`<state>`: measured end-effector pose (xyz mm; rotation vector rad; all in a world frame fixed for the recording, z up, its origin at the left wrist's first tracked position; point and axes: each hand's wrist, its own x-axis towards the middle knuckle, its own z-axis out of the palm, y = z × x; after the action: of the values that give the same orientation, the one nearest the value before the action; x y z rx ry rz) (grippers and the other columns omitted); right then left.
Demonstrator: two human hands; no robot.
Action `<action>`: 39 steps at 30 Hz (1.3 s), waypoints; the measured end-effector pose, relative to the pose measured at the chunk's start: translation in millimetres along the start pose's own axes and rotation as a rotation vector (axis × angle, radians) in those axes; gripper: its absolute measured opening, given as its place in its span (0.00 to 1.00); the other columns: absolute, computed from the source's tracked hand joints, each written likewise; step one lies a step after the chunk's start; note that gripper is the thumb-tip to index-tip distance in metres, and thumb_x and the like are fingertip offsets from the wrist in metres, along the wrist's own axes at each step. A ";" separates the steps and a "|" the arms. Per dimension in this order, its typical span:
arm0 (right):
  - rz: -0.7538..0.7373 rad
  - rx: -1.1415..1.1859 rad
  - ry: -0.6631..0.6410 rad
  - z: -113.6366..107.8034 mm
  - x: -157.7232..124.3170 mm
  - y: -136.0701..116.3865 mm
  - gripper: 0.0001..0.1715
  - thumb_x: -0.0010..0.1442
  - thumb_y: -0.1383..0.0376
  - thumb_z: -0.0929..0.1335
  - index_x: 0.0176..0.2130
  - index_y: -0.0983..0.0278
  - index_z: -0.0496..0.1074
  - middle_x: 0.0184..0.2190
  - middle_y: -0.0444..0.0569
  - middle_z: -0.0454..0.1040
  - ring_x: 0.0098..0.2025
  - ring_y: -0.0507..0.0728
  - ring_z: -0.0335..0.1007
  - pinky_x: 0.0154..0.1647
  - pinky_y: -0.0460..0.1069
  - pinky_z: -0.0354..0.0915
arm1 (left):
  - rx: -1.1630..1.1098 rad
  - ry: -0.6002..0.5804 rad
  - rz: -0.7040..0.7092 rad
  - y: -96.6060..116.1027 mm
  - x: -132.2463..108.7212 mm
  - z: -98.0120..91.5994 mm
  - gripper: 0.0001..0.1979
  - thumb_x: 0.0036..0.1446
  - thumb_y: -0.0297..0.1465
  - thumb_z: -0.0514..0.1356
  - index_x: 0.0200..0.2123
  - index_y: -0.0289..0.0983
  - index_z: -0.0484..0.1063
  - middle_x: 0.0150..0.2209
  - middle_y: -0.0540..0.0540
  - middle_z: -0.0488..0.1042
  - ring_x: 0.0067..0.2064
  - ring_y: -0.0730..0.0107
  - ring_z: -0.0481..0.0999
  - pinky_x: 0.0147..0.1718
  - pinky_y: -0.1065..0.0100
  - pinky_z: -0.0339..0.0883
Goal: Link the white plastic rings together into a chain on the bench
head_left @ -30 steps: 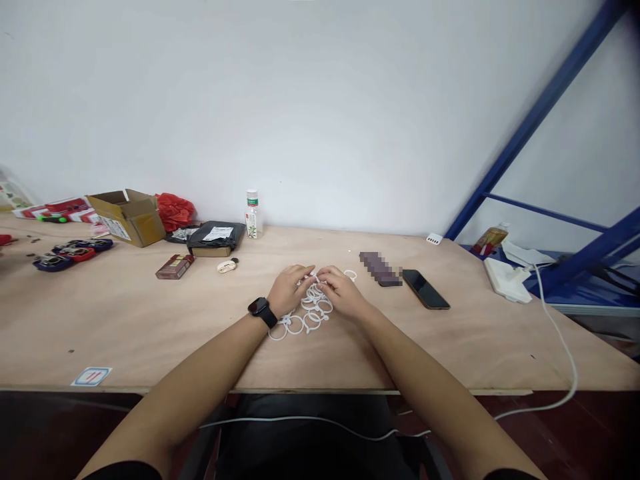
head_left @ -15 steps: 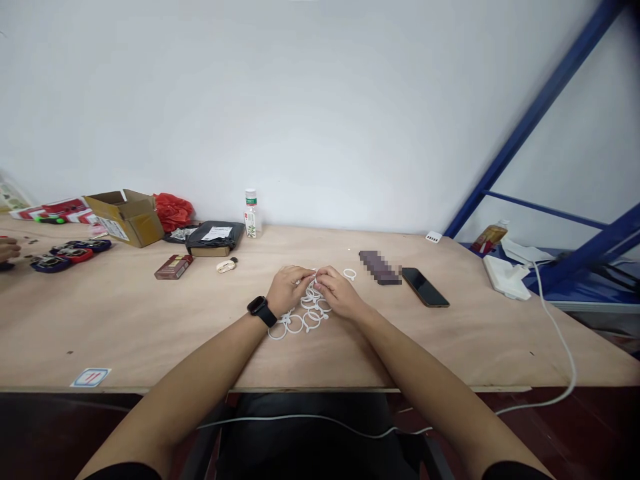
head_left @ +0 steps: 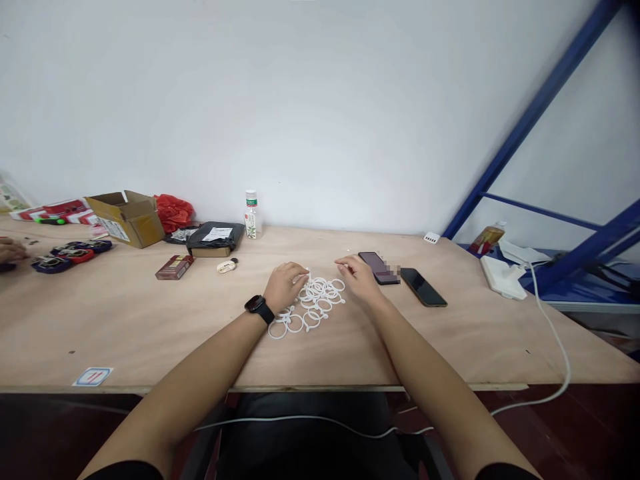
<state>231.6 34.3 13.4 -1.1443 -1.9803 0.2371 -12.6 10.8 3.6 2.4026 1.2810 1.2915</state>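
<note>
A heap of white plastic rings with small tabs [head_left: 317, 291] lies on the table between my two hands. My left hand [head_left: 285, 288], wearing a black watch [head_left: 259, 309] at the wrist, is at the heap's left side. Its thumb and fingertips are closed together, with a bit of white ring showing at the tips. Just right of the heap, my right hand [head_left: 359, 277] hovers close to the table, thumb and forefinger pinched. Whatever those fingers hold, if anything, is too small to make out.
Two phones [head_left: 423, 287] lie to the right, one partly blurred. A maroon box [head_left: 174, 267], a beige cable [head_left: 227, 265], a black package [head_left: 216, 235], a bottle [head_left: 251, 215] and an open carton [head_left: 125, 219] stand leftward. Another person's hand [head_left: 11, 250] is at the far left.
My hands have parted: the right has moved right and away from the left. The single ring that lay apart on the right no longer shows. More of the heap is visible.
</note>
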 end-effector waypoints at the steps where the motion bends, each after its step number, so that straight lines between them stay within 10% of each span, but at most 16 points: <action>1: 0.037 -0.036 -0.049 -3.1 0.6 11.7 0.14 0.63 0.66 0.63 0.44 0.62 0.75 0.42 0.51 0.72 0.40 0.56 0.69 0.44 0.51 0.65 | 0.020 -0.018 -0.026 -2.3 -0.4 0.9 0.08 0.60 0.34 0.58 0.37 0.39 0.77 0.40 0.45 0.77 0.44 0.63 0.74 0.47 0.60 0.66; 10: 0.123 -0.137 -0.399 -5.4 -3.0 49.0 0.14 0.54 0.74 0.66 0.39 0.63 0.77 0.41 0.51 0.73 0.43 0.56 0.69 0.48 0.49 0.62 | 0.131 -0.152 -0.153 -0.8 -2.8 1.1 0.07 0.57 0.35 0.60 0.31 0.40 0.76 0.40 0.46 0.76 0.45 0.60 0.72 0.49 0.58 0.63; 16: 0.154 -0.188 -0.384 1.4 -3.7 38.1 0.13 0.57 0.60 0.69 0.42 0.62 0.76 0.42 0.52 0.73 0.43 0.57 0.69 0.46 0.48 0.61 | 0.118 -0.187 -0.130 1.4 -2.4 1.9 0.08 0.58 0.36 0.59 0.32 0.40 0.77 0.39 0.46 0.76 0.44 0.60 0.73 0.48 0.58 0.63; 25: 0.298 -0.300 -0.169 2.9 -1.1 37.0 0.05 0.56 0.66 0.66 0.31 0.64 0.72 0.34 0.49 0.74 0.36 0.54 0.68 0.36 0.47 0.58 | 0.054 -0.154 -0.039 -1.6 -4.6 5.7 0.10 0.59 0.38 0.59 0.39 0.39 0.76 0.40 0.45 0.77 0.45 0.61 0.74 0.48 0.59 0.65; 32: 0.156 -0.006 -0.057 17.4 -5.8 -8.4 0.08 0.58 0.61 0.65 0.34 0.62 0.72 0.28 0.44 0.74 0.30 0.53 0.67 0.31 0.46 0.60 | -0.005 -0.133 0.088 5.6 -4.0 7.8 0.16 0.61 0.37 0.59 0.51 0.39 0.72 0.42 0.44 0.78 0.44 0.62 0.75 0.47 0.60 0.66; 39: 0.110 0.097 -0.089 28.2 -12.5 -36.9 0.08 0.59 0.61 0.65 0.34 0.62 0.72 0.27 0.44 0.75 0.28 0.52 0.67 0.30 0.45 0.60 | -0.052 -0.095 0.177 15.7 -2.9 1.1 0.09 0.63 0.34 0.58 0.41 0.40 0.77 0.37 0.47 0.80 0.38 0.66 0.77 0.42 0.62 0.65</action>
<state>190.7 9.8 7.3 -1.1992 -1.9625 0.4428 -2.8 -0.9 8.4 2.5550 1.0171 1.2189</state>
